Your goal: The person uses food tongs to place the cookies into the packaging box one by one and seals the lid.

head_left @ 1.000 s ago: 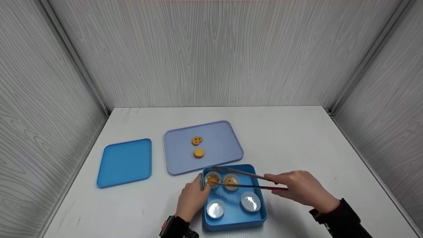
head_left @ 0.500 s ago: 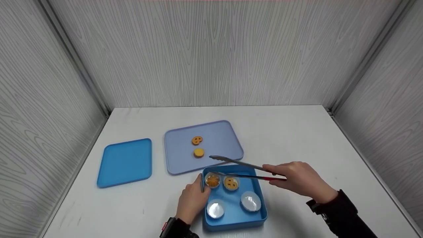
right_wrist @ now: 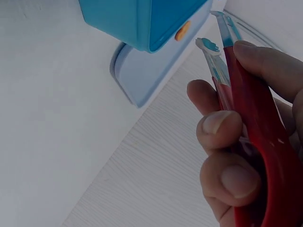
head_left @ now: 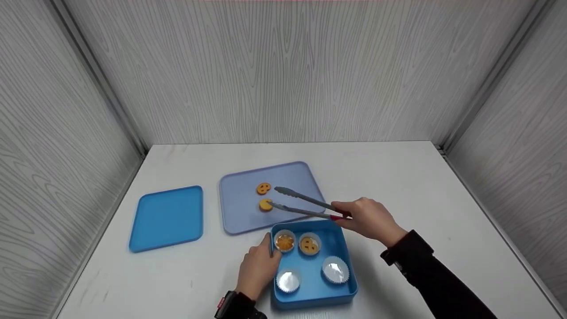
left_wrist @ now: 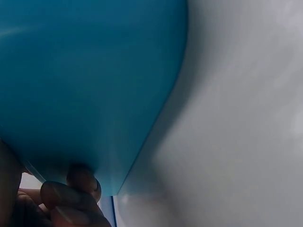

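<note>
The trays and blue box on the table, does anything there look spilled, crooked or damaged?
Nothing looks spilled or damaged. A bit crooked, though: the lilac tray and flat blue tray both sit at a slant to the back edge of the table. The blue box, gripped by the left hand, stands upright.

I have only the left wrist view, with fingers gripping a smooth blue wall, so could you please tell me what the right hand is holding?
Observer: The right hand holds grey metal tongs with red grips.
Operator: Thank you; where do they reach, please?
Observer: In the head view, one tip overlaps the round yellow biscuit on the lavender rectangular tray; I cannot tell whether they touch.
Operator: Lastly, what is it that I see from the side?
Observer: The left hand grips an open blue rectangular box, and inside it are four round pale fluted cups.
</note>
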A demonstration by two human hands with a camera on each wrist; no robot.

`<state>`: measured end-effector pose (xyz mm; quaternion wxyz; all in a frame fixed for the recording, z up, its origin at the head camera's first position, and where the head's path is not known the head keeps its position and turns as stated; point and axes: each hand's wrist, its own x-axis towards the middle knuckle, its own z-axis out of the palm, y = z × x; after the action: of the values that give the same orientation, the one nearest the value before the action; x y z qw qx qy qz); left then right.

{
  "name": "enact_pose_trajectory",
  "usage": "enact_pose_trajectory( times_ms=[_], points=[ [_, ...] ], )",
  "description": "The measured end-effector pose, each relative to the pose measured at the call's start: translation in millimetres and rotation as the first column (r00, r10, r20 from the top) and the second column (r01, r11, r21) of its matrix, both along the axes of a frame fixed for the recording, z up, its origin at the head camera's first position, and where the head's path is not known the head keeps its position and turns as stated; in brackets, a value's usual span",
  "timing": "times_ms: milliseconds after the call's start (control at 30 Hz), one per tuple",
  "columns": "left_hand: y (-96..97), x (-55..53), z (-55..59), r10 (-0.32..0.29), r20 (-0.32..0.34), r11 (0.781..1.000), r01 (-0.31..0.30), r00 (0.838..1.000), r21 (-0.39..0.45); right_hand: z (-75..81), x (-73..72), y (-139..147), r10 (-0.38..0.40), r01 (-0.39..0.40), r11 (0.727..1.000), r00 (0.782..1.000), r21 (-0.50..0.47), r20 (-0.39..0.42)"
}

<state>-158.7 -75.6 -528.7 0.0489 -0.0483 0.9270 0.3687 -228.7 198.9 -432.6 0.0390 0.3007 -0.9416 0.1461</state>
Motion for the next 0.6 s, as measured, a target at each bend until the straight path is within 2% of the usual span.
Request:
enact_pose_trajectory(
  times_ms=[167,367,600],
  points=[
    [1.1,0.4,-0.5,0.001,-0.024,1.000,-0.001,1.000,-0.025,-3.1,-8.1,-13,0.004,-0.004,1.000,0.998,-0.003,0.068],
    [3.6,-0.9,0.3,0.002,0.022,1.000,-0.002,1.000,-0.027,-5.4,-14.5,-24,-0.004,0.003,1.000,0.995,0.013,0.100],
    [7.1,-3.4,1.3,0.004,0.070,0.999,-0.002,0.998,-0.034,-7.8,-19.3,-28,-0.019,0.016,0.999,0.996,0.040,0.082]
  ],
)
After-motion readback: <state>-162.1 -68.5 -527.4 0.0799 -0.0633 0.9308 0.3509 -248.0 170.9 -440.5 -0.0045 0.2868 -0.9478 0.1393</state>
